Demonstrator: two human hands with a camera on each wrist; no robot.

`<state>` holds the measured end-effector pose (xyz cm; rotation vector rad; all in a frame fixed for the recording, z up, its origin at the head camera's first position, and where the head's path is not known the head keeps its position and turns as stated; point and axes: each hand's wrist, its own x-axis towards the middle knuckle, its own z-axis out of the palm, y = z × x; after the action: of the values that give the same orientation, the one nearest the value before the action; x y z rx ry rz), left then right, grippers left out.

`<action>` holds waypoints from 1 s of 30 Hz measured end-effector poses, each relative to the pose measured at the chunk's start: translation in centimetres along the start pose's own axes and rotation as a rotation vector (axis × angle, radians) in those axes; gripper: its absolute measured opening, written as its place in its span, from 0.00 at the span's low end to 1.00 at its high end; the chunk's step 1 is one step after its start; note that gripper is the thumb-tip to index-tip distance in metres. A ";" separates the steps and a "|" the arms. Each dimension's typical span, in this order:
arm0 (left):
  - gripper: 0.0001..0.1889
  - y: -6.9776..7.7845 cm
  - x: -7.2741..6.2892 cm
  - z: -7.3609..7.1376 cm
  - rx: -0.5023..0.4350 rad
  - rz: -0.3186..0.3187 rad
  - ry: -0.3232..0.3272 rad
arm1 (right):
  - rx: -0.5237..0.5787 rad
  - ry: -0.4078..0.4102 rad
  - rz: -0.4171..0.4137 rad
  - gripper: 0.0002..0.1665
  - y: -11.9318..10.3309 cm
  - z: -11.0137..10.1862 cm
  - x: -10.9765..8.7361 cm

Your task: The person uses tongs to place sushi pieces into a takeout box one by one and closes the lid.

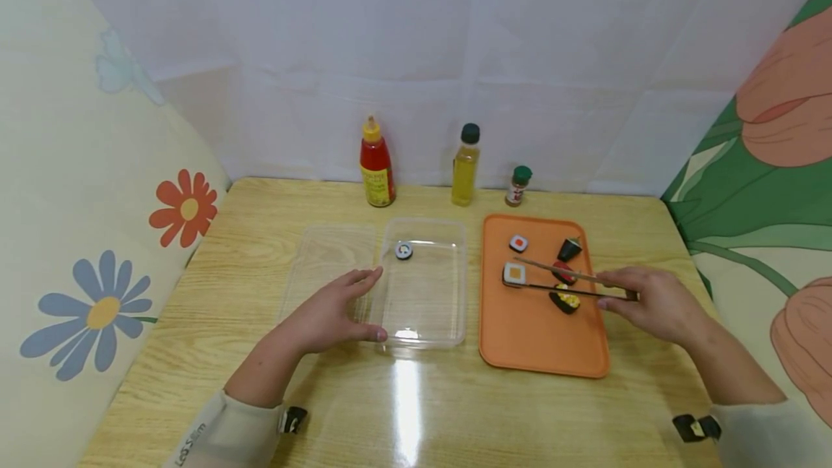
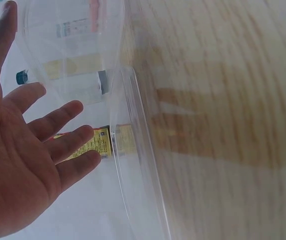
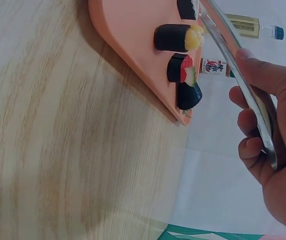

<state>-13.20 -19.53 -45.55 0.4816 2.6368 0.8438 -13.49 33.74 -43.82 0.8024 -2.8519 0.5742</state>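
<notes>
My right hand [image 1: 656, 302] grips metal tongs [image 1: 598, 295] over the orange tray [image 1: 529, 345]. The tong tips stand on either side of a square sushi roll [image 1: 515, 274] with a yellow-orange centre. Around it on the tray are a small red-centred roll [image 1: 518, 243], a dark cone-shaped hand roll [image 1: 569, 249], a red-topped sushi [image 1: 563, 268] and a yellow-topped sushi [image 1: 567, 300]. Fingers spread, my left hand [image 1: 338, 313] is at the left rim of a clear plastic container [image 1: 422, 343]. Inside that container, near its back left corner, sits a round roll [image 1: 404, 250].
Left of the container a clear lid [image 1: 338, 243] lies flat, partly behind my left hand. Along the back edge of the wooden table [image 1: 351, 410] stand a red sauce bottle [image 1: 376, 168], an oil bottle [image 1: 464, 172] and a green-capped spice jar [image 1: 517, 186]. Cloth hangs behind them.
</notes>
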 end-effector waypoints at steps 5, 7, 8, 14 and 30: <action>0.58 0.0 0.0 0.0 -0.001 0.003 0.003 | -0.002 -0.015 0.002 0.23 0.1 0.0 0.1; 0.58 0.0 -0.1 0.0 -0.001 0.004 0.003 | -0.001 -0.024 0.005 0.23 0.1 0.0 0.1; 0.58 0.0 -0.1 0.0 0.000 0.005 0.004 | -0.002 -0.027 0.005 0.23 0.2 0.0 0.1; 0.58 -0.1 -0.1 0.0 0.003 0.005 0.003 | -0.015 -0.039 0.009 0.22 0.2 -0.1 0.4; 0.58 0.1 -0.2 -0.1 -0.004 0.001 -0.001 | -0.047 -0.070 0.017 0.20 -0.1 -0.5 0.8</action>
<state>-13.07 -19.58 -45.37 0.4826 2.6337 0.8495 -14.12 33.45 -43.13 0.8069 -2.9259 0.4885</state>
